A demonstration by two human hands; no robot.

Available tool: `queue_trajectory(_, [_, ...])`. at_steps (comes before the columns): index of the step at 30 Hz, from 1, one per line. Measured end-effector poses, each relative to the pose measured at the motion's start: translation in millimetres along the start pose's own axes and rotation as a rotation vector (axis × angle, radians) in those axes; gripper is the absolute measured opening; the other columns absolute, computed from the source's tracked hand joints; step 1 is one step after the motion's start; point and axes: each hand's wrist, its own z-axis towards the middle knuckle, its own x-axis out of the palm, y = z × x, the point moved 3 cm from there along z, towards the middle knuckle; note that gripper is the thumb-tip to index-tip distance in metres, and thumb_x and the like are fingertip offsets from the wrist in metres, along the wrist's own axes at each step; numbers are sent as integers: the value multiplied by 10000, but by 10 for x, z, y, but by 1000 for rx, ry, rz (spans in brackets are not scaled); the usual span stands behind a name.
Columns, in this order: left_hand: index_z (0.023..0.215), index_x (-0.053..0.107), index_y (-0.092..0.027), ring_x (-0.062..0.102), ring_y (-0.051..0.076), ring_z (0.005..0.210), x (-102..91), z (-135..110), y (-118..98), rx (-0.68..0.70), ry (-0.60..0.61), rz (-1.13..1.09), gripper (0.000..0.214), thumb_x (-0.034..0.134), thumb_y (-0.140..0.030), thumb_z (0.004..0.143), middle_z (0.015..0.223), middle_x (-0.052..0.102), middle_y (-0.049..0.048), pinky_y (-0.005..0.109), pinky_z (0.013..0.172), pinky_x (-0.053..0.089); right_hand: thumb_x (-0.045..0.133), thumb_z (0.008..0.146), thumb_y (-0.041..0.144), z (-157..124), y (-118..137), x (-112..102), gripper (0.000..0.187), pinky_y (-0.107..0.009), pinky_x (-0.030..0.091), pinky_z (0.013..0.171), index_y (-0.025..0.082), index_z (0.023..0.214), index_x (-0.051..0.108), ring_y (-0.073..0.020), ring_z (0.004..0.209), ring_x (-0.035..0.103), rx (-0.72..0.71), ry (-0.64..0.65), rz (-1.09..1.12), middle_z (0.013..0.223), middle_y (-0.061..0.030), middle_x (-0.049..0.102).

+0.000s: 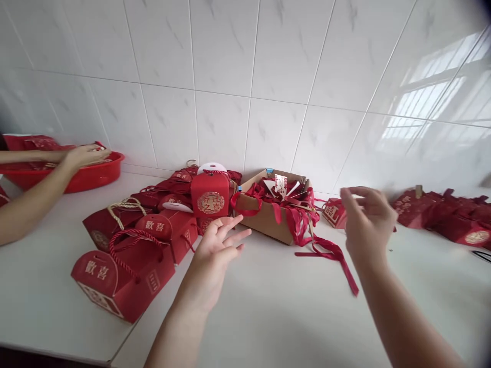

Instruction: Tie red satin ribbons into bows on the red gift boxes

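My left hand (217, 250) is raised over the white table with its fingers spread and nothing in it. Just behind it stands a red gift box (209, 197) with a gold round emblem. My right hand (367, 220) is in the air to the right, its thumb and bent fingers drawn together; whatever they may hold is hidden. Behind that hand sits a small red gift box (334, 212), partly covered by it. Between my hands, further back, a cardboard box (264, 223) holds red ribbons and printed tags. Loose red ribbon (333, 250) trails from it onto the table.
Several red gift boxes with rope handles (126, 276) crowd the left side. More red gift boxes (441, 214) line the right by the tiled wall (222, 122). At far left, another person's hands (82, 156) are over a red plastic basin (95, 174).
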Motion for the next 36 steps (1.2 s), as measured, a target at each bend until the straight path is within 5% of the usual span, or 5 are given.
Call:
queue_trajectory(7, [1039, 568, -178, 642, 185, 977, -444, 281, 72, -84, -378, -386, 434, 499, 75, 692, 1181, 605, 118, 253, 703, 522, 633, 784, 347, -415, 559, 982, 169, -366, 499, 695, 187, 758, 680, -211, 786, 594, 38, 365, 200, 955, -92, 634])
queue_trajectory(16, [881, 522, -148, 659, 193, 770, -627, 354, 162, -273, -377, -560, 197, 485, -9, 747, 856, 607, 106, 325, 658, 588, 628, 789, 323, -824, 669, 1971, 412, -455, 473, 886, 150, 1160, 583, -274, 1031, 571, -65, 555, 262, 1133, -162, 603])
queue_trajectory(25, [755, 467, -165, 604, 181, 734, -654, 358, 194, -389, -442, -679, 101, 464, -126, 848, 797, 540, 83, 334, 620, 590, 617, 801, 368, -621, 713, 1720, 163, -394, 512, 811, 207, 778, 600, -269, 1119, 548, 51, 556, 477, 1160, -115, 586])
queue_trajectory(31, [812, 497, -159, 598, 186, 759, -647, 348, 203, -391, -465, -660, 47, 473, -134, 844, 832, 536, 90, 329, 618, 586, 567, 860, 390, -237, 793, 1128, 170, -262, 498, 496, 246, 817, 487, -151, 572, 586, 304, 524, 640, 726, -2, 593])
queue_trajectory(36, [825, 525, -138, 606, 208, 779, -636, 365, 197, -399, -416, -619, 51, 477, -154, 834, 857, 546, 110, 347, 644, 571, 602, 856, 411, -333, 674, 658, 179, -278, 491, 433, 246, 842, 536, -170, 538, 587, 267, 874, 582, 696, -12, 603])
